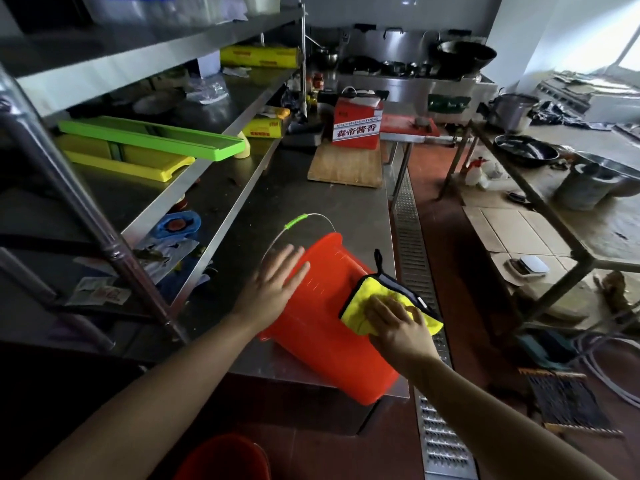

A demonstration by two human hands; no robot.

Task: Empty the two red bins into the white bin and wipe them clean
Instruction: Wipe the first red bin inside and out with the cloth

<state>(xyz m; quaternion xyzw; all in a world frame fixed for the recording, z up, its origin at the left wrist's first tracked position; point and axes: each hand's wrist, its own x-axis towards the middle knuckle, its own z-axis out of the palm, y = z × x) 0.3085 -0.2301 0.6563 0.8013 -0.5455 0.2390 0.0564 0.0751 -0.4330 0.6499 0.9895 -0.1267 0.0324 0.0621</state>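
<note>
Because the red bin (322,317) lay on its side on the steel counter (304,199), low in the middle of the frame, its outer wall was turned up for wiping. The left hand (277,282) rested flat on it, fingers spread — probably to stop rolling. The right hand (398,323) pressed a yellow cloth (381,296) against the wall. A second red bin (225,455) stood at the bottom edge — the white bin was not in view.

red box (356,128), white label reading 森帝酱香
</note>
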